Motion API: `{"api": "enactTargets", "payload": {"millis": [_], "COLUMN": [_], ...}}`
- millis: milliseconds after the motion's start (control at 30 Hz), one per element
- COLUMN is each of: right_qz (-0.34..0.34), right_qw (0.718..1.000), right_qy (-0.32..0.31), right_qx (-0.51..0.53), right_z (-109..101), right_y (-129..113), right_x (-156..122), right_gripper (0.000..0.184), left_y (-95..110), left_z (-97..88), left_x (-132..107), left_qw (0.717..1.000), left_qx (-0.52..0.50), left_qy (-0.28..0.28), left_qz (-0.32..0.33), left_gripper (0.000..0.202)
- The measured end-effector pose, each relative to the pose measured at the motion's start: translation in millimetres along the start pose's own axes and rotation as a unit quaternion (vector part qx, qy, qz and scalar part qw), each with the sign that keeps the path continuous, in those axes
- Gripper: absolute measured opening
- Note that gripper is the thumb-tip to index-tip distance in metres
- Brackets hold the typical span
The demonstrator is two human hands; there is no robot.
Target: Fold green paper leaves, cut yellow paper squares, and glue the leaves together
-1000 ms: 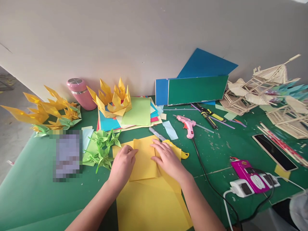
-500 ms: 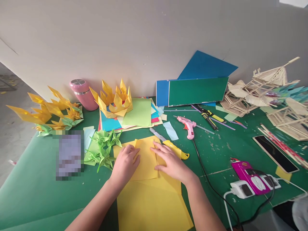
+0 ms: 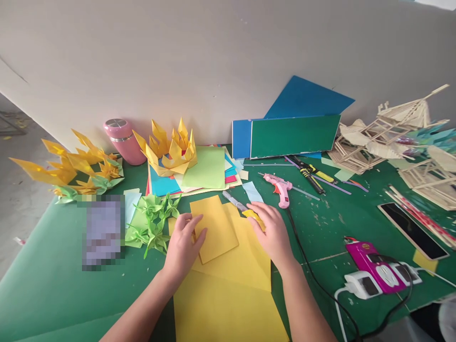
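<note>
A folded yellow paper (image 3: pixel 215 232) lies tilted over larger yellow sheets (image 3: pixel 228 304) in front of me. At its left edge is my left hand (image 3: pixel 183 244), its bent fingers and thumb on the paper. My right hand (image 3: pixel 272 232) is to the right, with fingers and thumb around the yellow handle of a utility knife (image 3: pixel 235 200); the hand covers the handle's rear end. The knife's grey front part points up and left. Beside my left hand sit green folded-paper flowers (image 3: pixel 153 221).
Two yellow paper crowns (image 3: pixel 167 164) (image 3: pixel 71 168), a pink bottle (image 3: pixel 126 142) and stacked coloured paper (image 3: pixel 206 168) stand behind. A corded pink glue gun (image 3: pixel 280 187), pliers (image 3: pixel 309 175), a purple power strip (image 3: pixel 377 266), a phone (image 3: pixel 413 230) and wooden stick models (image 3: pixel 377 137) occupy the right.
My right hand has left the folded paper and moved up and right onto the knife handle. The folded paper has turned, and my left hand has stayed at its left edge.
</note>
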State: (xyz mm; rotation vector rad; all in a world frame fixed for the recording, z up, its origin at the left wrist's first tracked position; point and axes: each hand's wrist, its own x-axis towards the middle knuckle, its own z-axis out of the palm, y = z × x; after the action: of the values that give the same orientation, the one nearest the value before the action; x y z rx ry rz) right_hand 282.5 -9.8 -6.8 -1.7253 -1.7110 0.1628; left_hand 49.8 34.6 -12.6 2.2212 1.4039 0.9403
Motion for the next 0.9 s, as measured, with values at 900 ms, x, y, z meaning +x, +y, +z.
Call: {"api": "enactTargets", "payload": {"millis": [900], "right_qz": [-0.065], "right_qw": [0.991], "right_qy": [-0.08], "right_qx": [0.088], "right_z": [-33.6], "right_y": [-1.4], "right_x": [-17.4], "right_gripper": [0.041], "left_y": [9.7], "left_z": [-4.1], "left_x": [10.7], "left_qw": [0.869], "left_qx": [-0.383], "left_qy": [0.066], "left_qz": [-0.308], "left_gripper": [0.05]}}
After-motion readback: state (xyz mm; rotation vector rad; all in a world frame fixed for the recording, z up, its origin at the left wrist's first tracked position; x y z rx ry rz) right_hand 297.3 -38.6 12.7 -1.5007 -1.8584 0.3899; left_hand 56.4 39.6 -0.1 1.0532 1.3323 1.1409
